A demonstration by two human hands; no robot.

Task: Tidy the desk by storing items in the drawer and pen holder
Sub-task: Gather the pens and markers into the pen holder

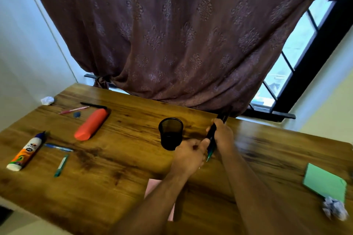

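Now, starting at my far left on the desk (114,173), the glue bottle (25,151) lies on its side, its blue cap aimed toward one o'clock. Just right of it a blue pen (58,147) lies almost crosswise, and a teal pen (61,165) below it runs along a one-to-seven o'clock line. Farther back at ten o'clock sit a crumpled paper ball (47,100), a pink pen (73,110), a black pen (93,105) and a small dark eraser (77,114). The orange pencil case (91,127) lies with its long axis toward one o'clock.

At centre stands the black mesh pen holder (170,133), upright, mouth open. Just right of it my left hand (188,155) is curled, its thumb pressing against a bundle of dark pens (213,135) that my right hand (222,136) grips around the middle. The bundle tilts from seven o'clock up to one o'clock, a green tip poking out low; how many pens it holds I cannot tell, since my fingers and motion blur cover them.

A pink sheet (152,187) is mostly hidden under my left forearm. At four o'clock a green notepad (324,182) lies flat, with a second paper ball (334,209) touching its near edge.
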